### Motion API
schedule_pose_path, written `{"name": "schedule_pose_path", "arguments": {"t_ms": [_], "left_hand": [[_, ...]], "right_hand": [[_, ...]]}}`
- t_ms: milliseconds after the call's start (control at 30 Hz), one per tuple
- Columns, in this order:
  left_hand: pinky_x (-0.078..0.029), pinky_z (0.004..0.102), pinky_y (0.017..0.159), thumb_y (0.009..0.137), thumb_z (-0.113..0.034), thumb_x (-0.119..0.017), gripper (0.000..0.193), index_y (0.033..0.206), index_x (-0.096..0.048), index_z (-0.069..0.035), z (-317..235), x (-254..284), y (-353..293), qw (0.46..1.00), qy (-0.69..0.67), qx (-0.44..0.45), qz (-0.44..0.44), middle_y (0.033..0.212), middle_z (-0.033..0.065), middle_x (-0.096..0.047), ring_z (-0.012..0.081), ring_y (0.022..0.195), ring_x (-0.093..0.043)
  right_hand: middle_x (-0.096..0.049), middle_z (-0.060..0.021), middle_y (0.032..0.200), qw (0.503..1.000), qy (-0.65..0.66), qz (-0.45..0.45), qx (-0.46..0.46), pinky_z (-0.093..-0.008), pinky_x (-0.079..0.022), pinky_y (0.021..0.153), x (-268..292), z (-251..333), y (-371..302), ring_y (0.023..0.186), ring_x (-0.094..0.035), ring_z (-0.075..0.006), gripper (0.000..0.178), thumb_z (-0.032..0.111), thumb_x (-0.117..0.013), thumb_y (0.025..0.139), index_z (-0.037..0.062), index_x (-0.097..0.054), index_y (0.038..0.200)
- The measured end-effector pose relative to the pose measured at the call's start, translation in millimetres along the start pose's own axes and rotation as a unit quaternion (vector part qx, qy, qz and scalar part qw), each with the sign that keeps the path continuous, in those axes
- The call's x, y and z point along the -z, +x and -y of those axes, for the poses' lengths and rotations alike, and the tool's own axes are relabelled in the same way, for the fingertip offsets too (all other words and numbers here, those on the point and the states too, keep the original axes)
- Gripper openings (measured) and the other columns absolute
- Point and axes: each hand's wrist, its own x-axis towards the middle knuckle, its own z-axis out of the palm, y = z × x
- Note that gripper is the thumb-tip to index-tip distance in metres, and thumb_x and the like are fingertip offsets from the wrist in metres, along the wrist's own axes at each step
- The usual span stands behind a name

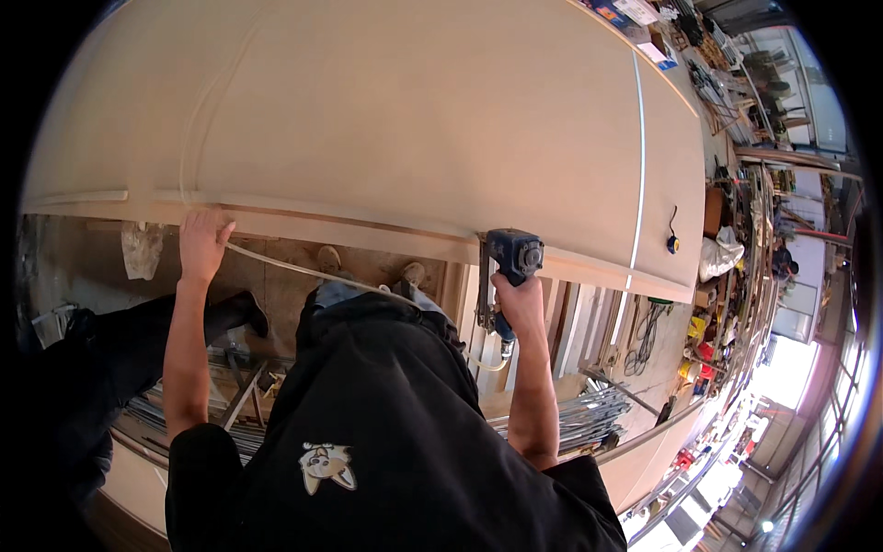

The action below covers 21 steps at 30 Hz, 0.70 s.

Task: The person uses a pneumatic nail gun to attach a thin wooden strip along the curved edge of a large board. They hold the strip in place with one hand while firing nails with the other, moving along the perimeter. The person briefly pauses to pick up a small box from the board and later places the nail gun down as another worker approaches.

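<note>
Two hands at edge of panel (pixel 414 120): right hand (pixel 521 302) grips pneumatic nailer (pixel 515 252), left hand (pixel 204 243) touches wooden strip (pixel 368 235), finger closure unclear; strip lies lengthwise, fastened and remaining extents indeterminable.

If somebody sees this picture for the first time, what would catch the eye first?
Probably the large tan board, which fills the upper part of the view. Next comes the dark blue nail gun, gripped in the right hand at the board's near edge, while the left hand is at that edge farther left. A white strip crosses the board near its right end.
</note>
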Motion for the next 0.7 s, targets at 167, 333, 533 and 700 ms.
{"name": "schedule_pose_path", "arguments": {"t_ms": [167,333,533,700], "left_hand": [[-0.045,0.0531,0.112,0.102,-0.045,-0.072,0.06,0.145,-0.06,-0.006,42,-18,1,0.995,-0.018,0.01,-0.099,0.125,0.0197,-0.068,0.0423,0.121,-0.06],[-0.045,0.0547,0.114,0.102,-0.045,-0.073,0.061,0.145,-0.06,-0.005,44,-20,8,0.995,-0.066,0.032,-0.067,0.127,0.0221,-0.066,0.0439,0.124,-0.059],[-0.042,0.0553,0.12,0.101,-0.042,-0.075,0.06,0.144,-0.061,-0.004,42,-27,5,0.989,-0.095,0.039,-0.106,0.125,0.0228,-0.065,0.045,0.124,-0.058],[-0.042,0.0555,0.121,0.101,-0.041,-0.075,0.06,0.146,-0.061,-0.004,36,-28,7,0.985,-0.122,0.051,-0.11,0.129,0.0201,-0.065,0.0441,0.128,-0.057]], "right_hand": [[-0.077,-0.0193,0.08,0.999,-0.008,0.031,0.016,-0.0439,-0.059,0.077,-23,17,-12,0.082,-0.079,-0.0298,0.041,0.033,-0.077,0.087,-0.0052,-0.078,0.101],[-0.078,-0.0226,0.084,0.997,-0.05,0.057,0.019,-0.045,-0.059,0.08,-39,39,-18,0.087,-0.08,-0.0332,0.041,0.033,-0.078,0.088,-0.0038,-0.078,0.105],[-0.078,-0.0231,0.086,0.993,-0.058,0.088,0.052,-0.0448,-0.059,0.081,-56,61,-24,0.088,-0.08,-0.0338,0.041,0.033,-0.077,0.089,-0.0041,-0.078,0.106],[-0.078,-0.0238,0.087,0.988,-0.042,0.111,0.093,-0.0434,-0.059,0.082,-73,69,-24,0.09,-0.08,-0.0338,0.04,0.033,-0.077,0.09,-0.0034,-0.077,0.107]]}}
